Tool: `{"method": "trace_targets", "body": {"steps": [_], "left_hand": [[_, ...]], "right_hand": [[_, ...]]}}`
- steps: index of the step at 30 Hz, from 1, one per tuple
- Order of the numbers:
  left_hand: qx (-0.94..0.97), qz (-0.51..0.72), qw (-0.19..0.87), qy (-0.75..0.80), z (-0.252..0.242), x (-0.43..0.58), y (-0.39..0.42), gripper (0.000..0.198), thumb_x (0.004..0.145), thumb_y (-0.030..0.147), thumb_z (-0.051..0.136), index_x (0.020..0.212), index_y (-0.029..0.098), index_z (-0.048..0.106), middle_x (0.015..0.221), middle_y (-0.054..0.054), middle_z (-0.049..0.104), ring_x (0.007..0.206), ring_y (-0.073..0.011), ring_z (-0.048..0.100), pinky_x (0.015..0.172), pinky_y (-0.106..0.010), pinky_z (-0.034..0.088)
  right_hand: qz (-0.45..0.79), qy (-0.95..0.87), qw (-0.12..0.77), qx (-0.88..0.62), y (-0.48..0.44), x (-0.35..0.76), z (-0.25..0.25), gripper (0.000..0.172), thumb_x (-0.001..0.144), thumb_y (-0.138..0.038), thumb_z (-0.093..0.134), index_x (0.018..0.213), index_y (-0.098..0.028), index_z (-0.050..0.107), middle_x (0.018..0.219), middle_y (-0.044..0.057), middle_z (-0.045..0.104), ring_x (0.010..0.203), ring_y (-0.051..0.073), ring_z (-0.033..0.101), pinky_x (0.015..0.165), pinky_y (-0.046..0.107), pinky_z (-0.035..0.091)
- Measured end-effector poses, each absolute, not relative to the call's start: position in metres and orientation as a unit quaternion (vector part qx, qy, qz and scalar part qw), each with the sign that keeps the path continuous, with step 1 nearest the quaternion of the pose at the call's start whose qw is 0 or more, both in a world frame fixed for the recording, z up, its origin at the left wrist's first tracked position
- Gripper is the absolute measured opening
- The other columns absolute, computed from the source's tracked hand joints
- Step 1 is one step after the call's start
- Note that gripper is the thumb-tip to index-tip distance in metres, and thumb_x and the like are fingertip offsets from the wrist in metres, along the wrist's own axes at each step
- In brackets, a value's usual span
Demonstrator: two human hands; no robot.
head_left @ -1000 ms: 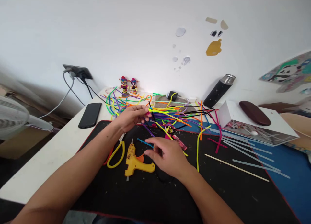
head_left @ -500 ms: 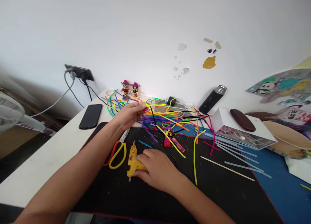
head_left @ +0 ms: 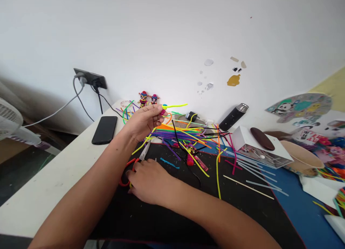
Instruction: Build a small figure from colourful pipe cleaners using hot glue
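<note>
My left hand [head_left: 147, 120] is raised over the back of the mat, pinching a small pink and blue piece with a bright yellow pipe cleaner [head_left: 176, 105] sticking out to the right. Lower down, my right hand [head_left: 149, 179] is closed over the handles of a pair of scissors [head_left: 145, 150], whose blades point away towards the back. Their red handle shows left of my fingers; most of the yellow one is covered. The yellow glue gun is hidden, apparently beneath my right hand. A twisted blue pipe cleaner [head_left: 169, 163] lies just past that hand.
Behind the hands is a heap of coloured pipe cleaners [head_left: 180, 134], with two small figures [head_left: 143, 98] at the wall. A phone [head_left: 104, 130] lies left. To the right are a black flask [head_left: 233, 117], a white box [head_left: 280, 148], clear glue sticks [head_left: 258, 171] and a wooden stick [head_left: 248, 187].
My right hand has left the glue gun's handle and moved left onto the scissors. My left hand has risen slightly with the yellow pipe cleaner piece. The view has shifted a little.
</note>
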State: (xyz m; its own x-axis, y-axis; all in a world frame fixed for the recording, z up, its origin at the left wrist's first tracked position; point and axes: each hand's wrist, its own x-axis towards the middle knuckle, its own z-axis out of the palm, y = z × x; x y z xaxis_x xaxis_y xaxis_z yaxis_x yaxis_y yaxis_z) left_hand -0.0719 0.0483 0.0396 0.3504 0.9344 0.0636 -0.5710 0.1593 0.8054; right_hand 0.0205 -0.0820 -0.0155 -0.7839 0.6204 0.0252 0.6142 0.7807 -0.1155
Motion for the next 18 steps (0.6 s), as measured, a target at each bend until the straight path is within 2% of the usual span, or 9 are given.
{"method": "trace_targets", "body": {"steps": [5,10,14,18], "left_hand": [[0.382,0.530,0.723,0.226,0.049,-0.080,0.048,0.026,0.075,0.025,0.092,0.083,0.015,0.070,0.078,-0.003,0.073,0.060,-0.0092,0.062,0.053,-0.018,0.047],[0.369,0.545,0.721,0.218,0.056,-0.087,0.048,0.026,0.073,0.024,0.092,0.083,0.014,0.070,0.075,-0.003,0.072,0.060,-0.0096,0.061,0.051,-0.018,0.044],[0.357,0.556,0.715,0.228,0.056,-0.093,0.051,0.024,0.074,0.022,0.091,0.081,0.013,0.070,0.078,-0.005,0.073,0.060,-0.0094,0.061,0.051,-0.017,0.046],[0.351,0.573,0.705,0.224,0.055,-0.100,0.054,0.024,0.073,0.022,0.092,0.081,0.012,0.073,0.079,-0.005,0.073,0.061,-0.0093,0.062,0.053,-0.017,0.049]], "right_hand": [[0.078,-0.942,-0.046,-0.322,-0.078,0.002,-0.024,0.031,0.099,-0.038,0.071,0.116,-0.012,0.071,0.106,0.014,0.079,0.094,0.032,0.077,0.075,0.043,0.060],[0.136,-0.927,-0.097,-0.336,-0.073,-0.007,-0.023,0.024,0.098,-0.031,0.063,0.115,-0.015,0.069,0.102,0.010,0.081,0.087,0.030,0.079,0.062,0.037,0.058],[0.122,-0.938,-0.064,-0.318,-0.071,-0.010,-0.021,0.025,0.098,-0.029,0.058,0.117,-0.015,0.068,0.099,0.011,0.082,0.083,0.029,0.079,0.060,0.035,0.055],[0.107,-0.916,0.023,-0.386,-0.069,-0.001,-0.009,0.024,0.094,-0.037,0.059,0.108,-0.018,0.065,0.092,0.009,0.081,0.073,0.027,0.076,0.060,0.034,0.053]]}}
